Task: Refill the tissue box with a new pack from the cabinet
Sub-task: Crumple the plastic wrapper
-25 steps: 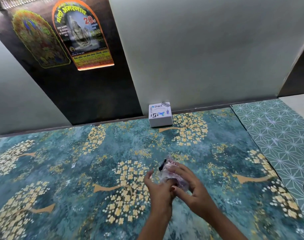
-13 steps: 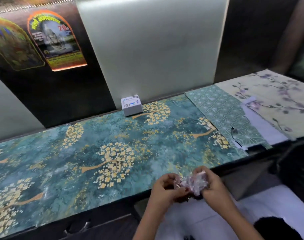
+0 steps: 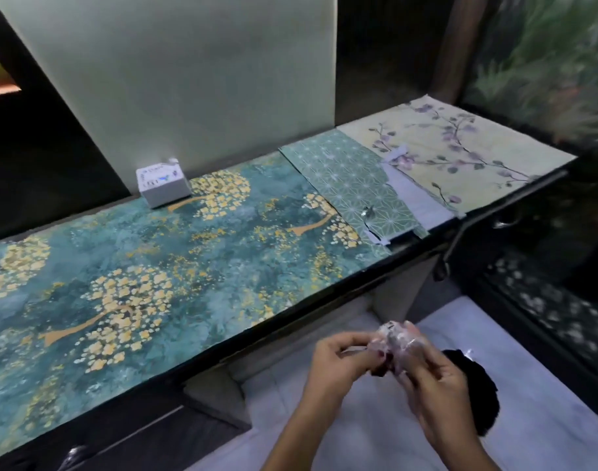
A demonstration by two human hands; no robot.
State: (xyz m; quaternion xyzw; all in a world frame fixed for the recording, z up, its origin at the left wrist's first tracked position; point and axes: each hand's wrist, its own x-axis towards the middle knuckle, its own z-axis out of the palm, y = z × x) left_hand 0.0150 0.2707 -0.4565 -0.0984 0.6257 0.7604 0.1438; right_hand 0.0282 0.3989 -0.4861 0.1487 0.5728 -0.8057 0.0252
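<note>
A crumpled clear plastic wrapper [image 3: 394,341] with pinkish marks is bunched between both my hands, in front of the counter's edge and over the pale floor. My left hand [image 3: 338,363] pinches its left side; my right hand [image 3: 426,375] closes round its right side. A small white box [image 3: 162,185] with blue print stands on the counter against the back wall panel, far from both hands. What the wrapper holds, if anything, cannot be made out.
The long counter [image 3: 154,273] carries a teal and gold floral covering, then a green patterned sheet [image 3: 352,185] and a cream floral one [image 3: 460,154] to the right. Dark cabinet fronts with a handle [image 3: 460,232] lie below. A black object [image 3: 474,389] sits on the floor.
The view has swung right and back from the counter. Both hands, still holding the wrapper, have come off the counter top and now sit below its front edge over the floor.
</note>
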